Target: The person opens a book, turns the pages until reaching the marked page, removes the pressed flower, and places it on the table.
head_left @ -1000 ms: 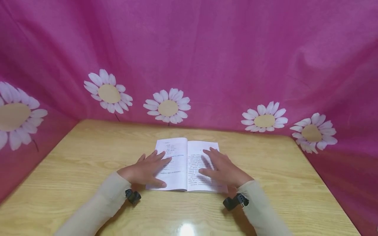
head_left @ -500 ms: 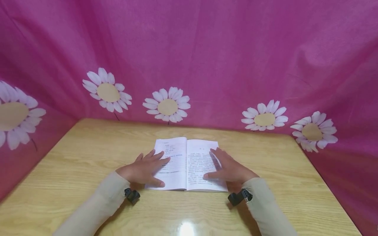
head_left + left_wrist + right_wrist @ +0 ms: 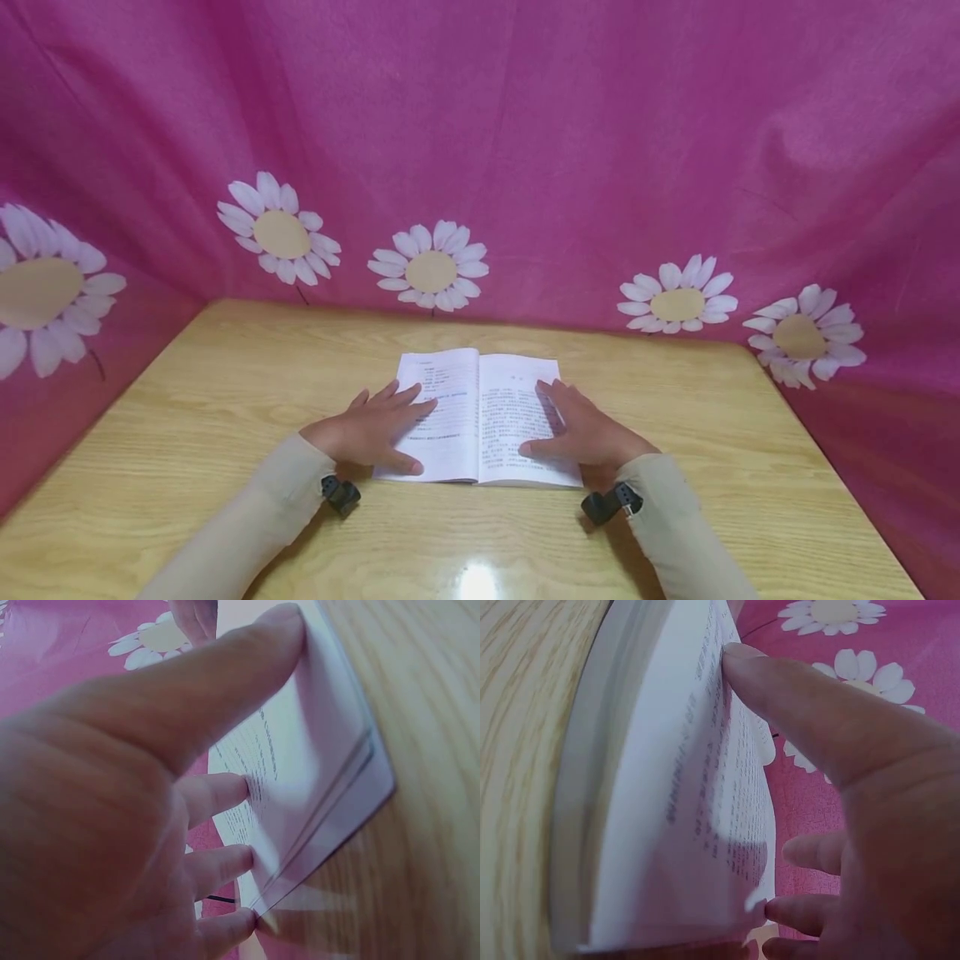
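An open book (image 3: pixel 495 417) lies flat on the wooden table, printed text on both pages. My left hand (image 3: pixel 367 429) rests on the left page with its fingers spread; in the left wrist view the thumb (image 3: pixel 277 630) and fingertips touch the paper. On the right side, my right hand (image 3: pixel 588 429) lies over the outer part of the right page, thumb and fingers apart. The right wrist view shows its thumb tip (image 3: pixel 742 664) on the printed page (image 3: pixel 682 795). Neither hand grips anything. Parts of both pages are hidden under the hands.
The wooden table (image 3: pixel 225 383) extends around the book. Behind and beside it hangs a pink cloth (image 3: pixel 540 150) with large white daisies. A small dark device (image 3: pixel 341 496) sits at the left wrist, another device (image 3: pixel 611 504) at the right. Light glares near the table's front.
My right hand has shifted a little to the right, toward the outer edge of the right page. The left hand and the book stay in place.
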`<state>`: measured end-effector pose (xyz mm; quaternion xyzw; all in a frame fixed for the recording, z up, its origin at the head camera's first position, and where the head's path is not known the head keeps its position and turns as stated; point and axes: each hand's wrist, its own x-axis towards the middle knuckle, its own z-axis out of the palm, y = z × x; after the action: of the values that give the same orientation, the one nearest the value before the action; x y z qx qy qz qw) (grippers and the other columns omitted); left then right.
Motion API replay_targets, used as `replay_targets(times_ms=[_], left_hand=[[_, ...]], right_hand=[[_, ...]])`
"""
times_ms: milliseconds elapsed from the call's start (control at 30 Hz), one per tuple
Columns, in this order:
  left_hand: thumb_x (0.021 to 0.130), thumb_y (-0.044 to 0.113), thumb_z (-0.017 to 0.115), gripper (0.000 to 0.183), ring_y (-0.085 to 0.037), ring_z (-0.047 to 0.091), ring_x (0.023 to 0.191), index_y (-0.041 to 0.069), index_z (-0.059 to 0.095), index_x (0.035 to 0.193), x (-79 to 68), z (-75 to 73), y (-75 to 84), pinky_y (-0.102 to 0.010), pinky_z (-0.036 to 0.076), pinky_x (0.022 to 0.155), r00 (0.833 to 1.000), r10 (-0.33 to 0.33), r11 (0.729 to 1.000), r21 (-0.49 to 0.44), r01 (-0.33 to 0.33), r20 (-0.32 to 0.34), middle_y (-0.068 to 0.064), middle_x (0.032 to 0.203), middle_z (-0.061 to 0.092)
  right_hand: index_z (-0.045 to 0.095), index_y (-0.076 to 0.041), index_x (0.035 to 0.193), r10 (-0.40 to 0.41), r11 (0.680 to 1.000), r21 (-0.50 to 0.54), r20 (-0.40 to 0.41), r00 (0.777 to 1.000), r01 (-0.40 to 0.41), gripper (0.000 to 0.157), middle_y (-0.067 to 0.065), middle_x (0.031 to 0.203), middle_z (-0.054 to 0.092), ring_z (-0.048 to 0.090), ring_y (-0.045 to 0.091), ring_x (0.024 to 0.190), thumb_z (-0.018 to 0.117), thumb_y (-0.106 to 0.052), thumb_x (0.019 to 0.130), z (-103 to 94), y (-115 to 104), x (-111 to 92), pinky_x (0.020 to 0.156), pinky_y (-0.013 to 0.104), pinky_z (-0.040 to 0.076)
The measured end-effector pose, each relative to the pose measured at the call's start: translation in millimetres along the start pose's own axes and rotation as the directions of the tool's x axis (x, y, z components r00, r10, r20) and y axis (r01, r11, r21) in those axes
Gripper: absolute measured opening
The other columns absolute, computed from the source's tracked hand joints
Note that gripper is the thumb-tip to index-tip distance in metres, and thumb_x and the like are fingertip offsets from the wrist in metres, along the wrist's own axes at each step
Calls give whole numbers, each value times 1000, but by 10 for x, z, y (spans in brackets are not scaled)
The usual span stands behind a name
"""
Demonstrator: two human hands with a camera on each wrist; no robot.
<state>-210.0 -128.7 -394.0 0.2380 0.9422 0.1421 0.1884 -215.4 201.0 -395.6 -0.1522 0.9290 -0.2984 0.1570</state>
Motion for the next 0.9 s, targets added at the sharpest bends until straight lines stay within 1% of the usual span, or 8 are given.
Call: replay_targets(times_ms=[133, 233, 333, 433, 500, 567, 700, 900], left_hand=[[78, 54, 72, 92, -32, -2, 148, 30, 25, 154, 0, 6, -2, -62, -1, 112, 1000, -9, 1000, 4, 9, 2, -1, 162, 10], [78, 54, 72, 92, -32, -2, 148, 30, 26, 154, 4, 4, 0, -62, -1, 112, 1000, -12, 1000, 9, 12, -1, -1, 162, 10], [78, 55, 72, 92, -31, -2, 148, 31, 26, 153, 4, -2, 6, -62, 0, 113, 1000, -16, 1000, 14, 16, 0, -1, 162, 10], [78, 55, 72, 92, -31, -2, 148, 31, 26, 153, -1, -2, 11, -62, 0, 113, 1000, -18, 1000, 16, 18, 3, 0, 162, 10], [78, 55, 72, 92, -32, -1, 148, 30, 26, 154, -6, 1, 12, -63, 0, 112, 1000, -13, 1000, 14, 13, 4, -1, 162, 10], [78, 56, 72, 93, -32, -1, 148, 30, 26, 154, -9, 5, 11, -63, 0, 112, 1000, -6, 1000, 16, 6, 6, -2, 162, 10], [79, 57, 71, 92, -34, 0, 147, 28, 25, 154, -10, 10, -2, -63, 1, 112, 1000, 13, 1000, 16, -13, 5, -4, 162, 10], [79, 57, 70, 93, -35, -1, 147, 28, 25, 154, 0, 4, -10, -64, 0, 111, 1000, 16, 1000, 14, -16, -2, -4, 162, 10]], right_hand=[[23, -14, 154, 25, 1000, 6, 3, 1000, -25, 109, 12, 161, 14, 6, 34, 147, 74, -62, 71, 18, -18, -6, 114, 58, 9], [26, -15, 154, 39, 999, 0, -2, 999, -39, 103, 12, 161, 14, 5, 34, 147, 68, -66, 75, 30, -41, -5, 114, 60, 7], [30, -13, 152, 30, 998, -46, -18, 999, -31, 95, 13, 160, 16, 6, 36, 147, 58, -69, 81, 42, -72, -1, 111, 65, 3], [31, -13, 152, 26, 996, -84, -31, 999, -28, 89, 13, 159, 19, 6, 36, 147, 46, -72, 86, 58, -97, 0, 110, 66, -2], [30, -15, 152, 35, 996, -76, -29, 999, -37, 88, 10, 160, 18, 6, 34, 147, 40, -73, 88, 72, -102, -8, 111, 64, -5], [28, -16, 153, 50, 998, -43, -21, 999, -51, 88, 8, 160, 17, 4, 32, 148, 36, -75, 88, 83, -105, -19, 111, 61, -8], [25, -17, 154, 45, 999, 4, -15, 999, -45, 86, 7, 160, 19, 5, 30, 148, 32, -74, 90, 86, -117, -30, 112, 59, -11], [25, -16, 154, -7, 1000, -2, -37, 999, 7, 83, 7, 158, 24, 10, 31, 147, 31, -72, 92, 48, -162, -14, 111, 61, -8]])
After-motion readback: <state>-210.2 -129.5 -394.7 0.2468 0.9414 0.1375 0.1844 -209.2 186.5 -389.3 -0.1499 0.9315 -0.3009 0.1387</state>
